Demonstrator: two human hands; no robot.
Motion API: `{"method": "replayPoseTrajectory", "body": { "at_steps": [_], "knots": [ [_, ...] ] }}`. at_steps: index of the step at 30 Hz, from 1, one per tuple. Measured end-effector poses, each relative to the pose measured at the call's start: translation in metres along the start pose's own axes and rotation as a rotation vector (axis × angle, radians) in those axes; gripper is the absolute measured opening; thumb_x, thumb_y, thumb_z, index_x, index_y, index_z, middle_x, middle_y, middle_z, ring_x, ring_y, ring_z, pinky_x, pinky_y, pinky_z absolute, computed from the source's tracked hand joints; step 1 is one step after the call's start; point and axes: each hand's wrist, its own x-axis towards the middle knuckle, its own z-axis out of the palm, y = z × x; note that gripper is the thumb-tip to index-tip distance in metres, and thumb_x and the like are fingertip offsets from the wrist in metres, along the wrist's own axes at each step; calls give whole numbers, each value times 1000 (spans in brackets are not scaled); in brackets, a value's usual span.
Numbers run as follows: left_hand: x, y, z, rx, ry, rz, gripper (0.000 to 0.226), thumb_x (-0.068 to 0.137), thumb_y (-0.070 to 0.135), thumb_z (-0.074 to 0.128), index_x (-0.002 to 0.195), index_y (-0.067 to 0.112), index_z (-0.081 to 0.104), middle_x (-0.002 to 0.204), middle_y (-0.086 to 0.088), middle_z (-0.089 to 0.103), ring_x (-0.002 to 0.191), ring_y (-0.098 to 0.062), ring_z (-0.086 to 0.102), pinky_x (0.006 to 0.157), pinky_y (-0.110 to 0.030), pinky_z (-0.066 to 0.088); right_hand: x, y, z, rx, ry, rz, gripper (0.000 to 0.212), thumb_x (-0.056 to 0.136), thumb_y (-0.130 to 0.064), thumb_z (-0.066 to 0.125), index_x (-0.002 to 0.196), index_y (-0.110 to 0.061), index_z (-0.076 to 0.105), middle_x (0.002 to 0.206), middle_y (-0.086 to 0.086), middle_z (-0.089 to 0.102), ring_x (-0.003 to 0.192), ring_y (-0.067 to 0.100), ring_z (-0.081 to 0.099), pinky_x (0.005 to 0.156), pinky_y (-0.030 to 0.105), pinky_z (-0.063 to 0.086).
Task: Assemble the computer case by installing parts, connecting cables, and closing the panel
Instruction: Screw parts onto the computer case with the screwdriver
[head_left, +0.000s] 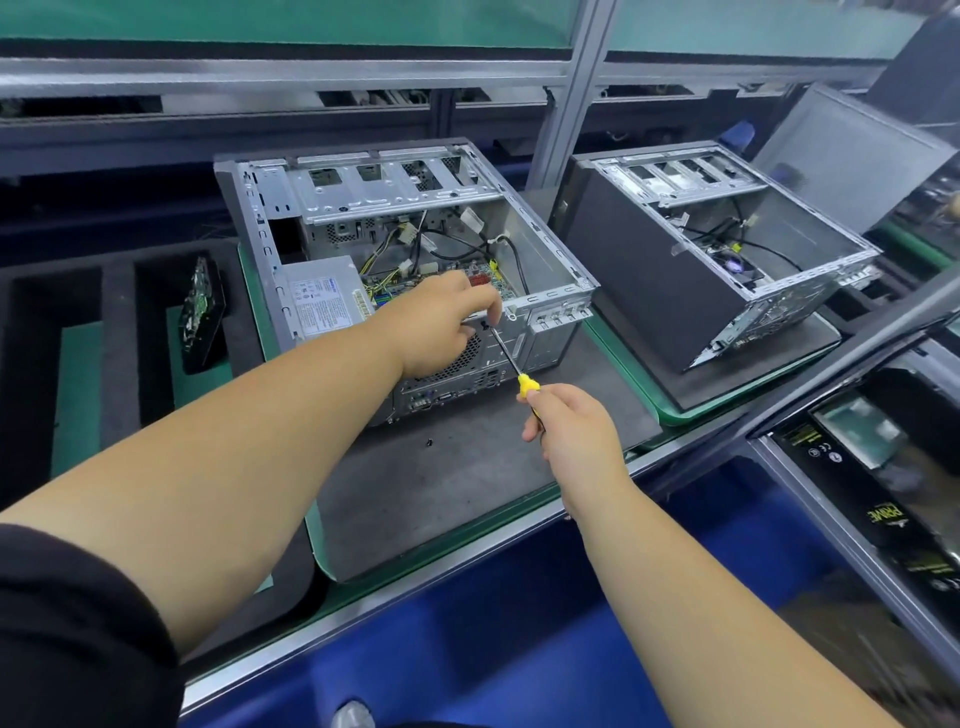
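Open case (395, 244) on mat (441, 493) — second case (717, 260) right.

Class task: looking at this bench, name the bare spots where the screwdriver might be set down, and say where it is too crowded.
Free: the grey mat in front of the open case, apart from one loose screw; also the mat strip between that case and the second case. Crowded: inside the open case, full of cables, and its rear face, where the left hand and screwdriver work.

Bench (467, 582), metal-edged, w/ green mat. Dark grey pad (441, 488) on mat, carrying open PC case (395, 249) on its side. Loose black screw (429, 442) on pad, just in front of case. Black foam tray (119, 332) left of case. Second open case (717, 249) right of it, on own pad.
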Motion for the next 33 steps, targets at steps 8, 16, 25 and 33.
{"method": "replayPoseTrajectory", "body": {
  "at_steps": [8, 16, 25, 33],
  "knots": [
    [2, 0, 12, 74, 89, 13, 14, 93, 32, 61, 105, 36, 55, 100, 7, 38, 96, -14, 39, 79, -35, 44, 2, -1, 2, 24, -18, 24, 20, 92, -29, 55, 86, -20, 71, 61, -4, 62, 54, 12, 41, 58, 31, 34],
    [4, -2, 15, 85, 138, 30, 12, 96, 26, 54, 101, 36, 54, 97, 6, 38, 94, -16, 39, 72, -34, 42, 4, -6, 3, 41, -14, 82, 26, 95, -27, 52, 83, -23, 74, 57, -3, 61, 60, 11, 46, 67, 35, 35],
    [3, -1, 12, 53, 102, 25, 25, 93, 15, 51, 99, 38, 51, 97, 5, 40, 92, -19, 43, 75, -41, 47, 9, -12, 0, 411, -245, 438, 51, 105, -38, 43, 88, -6, 80, 55, 4, 50, 40, 10, 28, 40, 24, 24],
    [3, -2, 9, 57, 95, 41, 27, 93, 11, 52, 100, 36, 55, 93, 7, 39, 85, -17, 42, 72, -36, 42, 13, -13, -3, 588, -374, 595, 54, 104, -43, 47, 87, -6, 82, 55, -4, 45, 42, 9, 26, 37, 22, 27]
  ]
}}
